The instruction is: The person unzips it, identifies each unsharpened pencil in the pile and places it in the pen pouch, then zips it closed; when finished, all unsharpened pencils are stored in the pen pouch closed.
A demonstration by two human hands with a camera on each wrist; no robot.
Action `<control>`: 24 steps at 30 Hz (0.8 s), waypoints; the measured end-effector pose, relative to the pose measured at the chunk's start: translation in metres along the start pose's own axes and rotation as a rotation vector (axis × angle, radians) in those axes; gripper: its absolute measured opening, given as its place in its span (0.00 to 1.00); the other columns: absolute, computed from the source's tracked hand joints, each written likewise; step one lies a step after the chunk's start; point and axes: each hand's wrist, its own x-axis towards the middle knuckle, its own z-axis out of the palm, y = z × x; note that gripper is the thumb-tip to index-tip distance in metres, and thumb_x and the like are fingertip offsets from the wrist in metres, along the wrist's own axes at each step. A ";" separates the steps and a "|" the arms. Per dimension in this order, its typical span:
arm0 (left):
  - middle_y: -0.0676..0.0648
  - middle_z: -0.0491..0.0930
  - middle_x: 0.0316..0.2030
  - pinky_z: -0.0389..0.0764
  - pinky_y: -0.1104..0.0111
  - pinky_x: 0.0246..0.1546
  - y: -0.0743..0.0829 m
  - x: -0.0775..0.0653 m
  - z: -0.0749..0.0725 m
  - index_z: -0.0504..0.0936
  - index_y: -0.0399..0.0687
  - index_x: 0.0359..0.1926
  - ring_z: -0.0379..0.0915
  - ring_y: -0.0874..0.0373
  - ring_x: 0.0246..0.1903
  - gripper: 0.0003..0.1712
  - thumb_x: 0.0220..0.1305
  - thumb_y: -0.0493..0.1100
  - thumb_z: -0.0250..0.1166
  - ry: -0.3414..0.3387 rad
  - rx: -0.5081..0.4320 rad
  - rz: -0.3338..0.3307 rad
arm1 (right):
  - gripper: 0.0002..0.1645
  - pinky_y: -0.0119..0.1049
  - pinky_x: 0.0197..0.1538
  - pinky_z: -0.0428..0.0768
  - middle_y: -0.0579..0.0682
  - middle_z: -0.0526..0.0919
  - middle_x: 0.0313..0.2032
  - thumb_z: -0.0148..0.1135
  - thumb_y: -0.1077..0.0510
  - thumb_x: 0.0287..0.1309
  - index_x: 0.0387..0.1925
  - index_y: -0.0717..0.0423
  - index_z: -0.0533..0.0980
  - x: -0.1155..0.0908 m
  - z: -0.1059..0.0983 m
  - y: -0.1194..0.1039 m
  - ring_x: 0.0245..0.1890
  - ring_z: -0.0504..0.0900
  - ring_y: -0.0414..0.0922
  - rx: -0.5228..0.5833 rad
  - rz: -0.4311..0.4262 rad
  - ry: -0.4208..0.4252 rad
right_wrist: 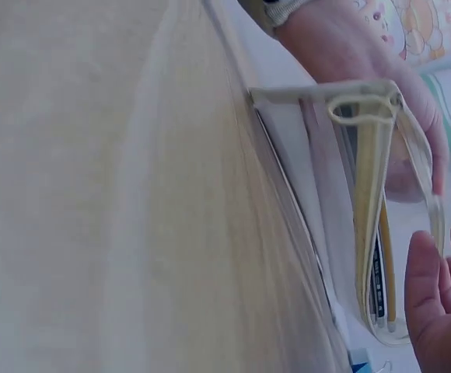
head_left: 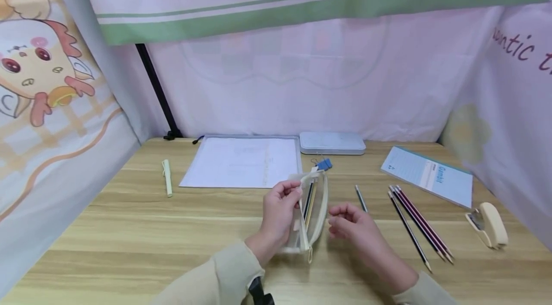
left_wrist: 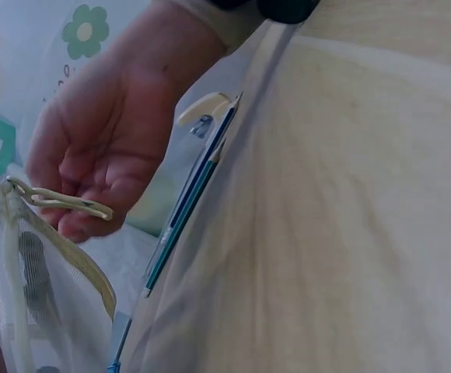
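Note:
My left hand (head_left: 279, 209) grips the near-left rim of a see-through zippered pencil pouch (head_left: 321, 209), with its mouth spread. A dark pencil (right_wrist: 378, 280) and a yellow pencil (right_wrist: 388, 264) lie inside it. The zipper pull (head_left: 310, 253) hangs at the pouch's near end. My right hand (head_left: 355, 228) hovers just right of the pouch, fingers loosely bent and holding nothing. In the left wrist view the right hand (left_wrist: 113, 148) shows behind the zipper pull. Just beyond the right hand lies a teal pencil (left_wrist: 183, 221), partly hidden in the head view.
Several pencils (head_left: 420, 228) lie at right, beside a cream stapler (head_left: 493, 226) and a blue notebook (head_left: 427, 175). Behind the pouch are a blue binder clip (head_left: 324, 164), a pale case (head_left: 332, 143) and white paper (head_left: 241, 161). A light green pen (head_left: 167, 179) lies at left.

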 end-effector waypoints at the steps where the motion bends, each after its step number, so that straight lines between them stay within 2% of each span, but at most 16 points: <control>1: 0.46 0.75 0.29 0.73 0.77 0.25 0.001 0.002 0.001 0.76 0.26 0.42 0.69 0.63 0.26 0.13 0.54 0.28 0.59 0.009 -0.010 -0.001 | 0.18 0.34 0.38 0.81 0.53 0.77 0.33 0.59 0.67 0.52 0.44 0.73 0.69 -0.004 -0.001 -0.001 0.31 0.78 0.44 -0.031 -0.027 -0.033; 6: 0.48 0.75 0.28 0.74 0.76 0.25 0.001 0.008 0.007 0.77 0.27 0.42 0.69 0.63 0.26 0.13 0.54 0.29 0.60 0.038 -0.041 0.000 | 0.20 0.32 0.36 0.81 0.54 0.77 0.33 0.66 0.62 0.48 0.40 0.71 0.71 -0.018 0.000 -0.001 0.31 0.78 0.41 -0.211 -0.190 -0.216; 9: 0.50 0.75 0.27 0.74 0.76 0.25 -0.001 0.011 0.012 0.77 0.27 0.42 0.69 0.63 0.26 0.13 0.54 0.29 0.60 0.055 -0.067 0.007 | 0.22 0.31 0.38 0.80 0.55 0.78 0.33 0.70 0.60 0.44 0.38 0.67 0.71 -0.022 0.005 0.000 0.32 0.78 0.40 -0.283 -0.267 -0.254; 12: 0.50 0.74 0.26 0.73 0.76 0.25 -0.004 0.015 0.016 0.77 0.27 0.42 0.69 0.64 0.25 0.13 0.54 0.30 0.60 0.065 -0.089 0.011 | 0.21 0.31 0.38 0.81 0.55 0.78 0.33 0.71 0.61 0.42 0.37 0.66 0.71 -0.023 0.010 0.002 0.32 0.78 0.39 -0.283 -0.284 -0.239; 17: 0.50 0.74 0.26 0.73 0.76 0.26 -0.006 0.014 0.020 0.77 0.27 0.41 0.69 0.63 0.25 0.13 0.53 0.30 0.61 0.060 -0.080 -0.002 | 0.14 0.29 0.34 0.80 0.55 0.78 0.31 0.67 0.66 0.44 0.34 0.65 0.73 -0.025 0.015 0.003 0.29 0.77 0.38 -0.294 -0.287 -0.185; 20: 0.50 0.75 0.26 0.74 0.76 0.26 -0.006 0.013 0.020 0.78 0.28 0.41 0.69 0.63 0.25 0.13 0.53 0.30 0.61 0.024 -0.049 -0.016 | 0.11 0.28 0.33 0.79 0.56 0.78 0.30 0.64 0.69 0.43 0.32 0.64 0.74 -0.026 0.016 0.003 0.28 0.75 0.36 -0.326 -0.293 -0.155; 24: 0.51 0.75 0.26 0.74 0.77 0.26 -0.004 0.011 0.014 0.78 0.29 0.42 0.69 0.64 0.24 0.12 0.55 0.31 0.61 -0.061 0.006 -0.033 | 0.10 0.27 0.31 0.78 0.55 0.78 0.27 0.61 0.72 0.40 0.30 0.63 0.75 -0.027 0.018 0.003 0.26 0.74 0.36 -0.350 -0.305 -0.095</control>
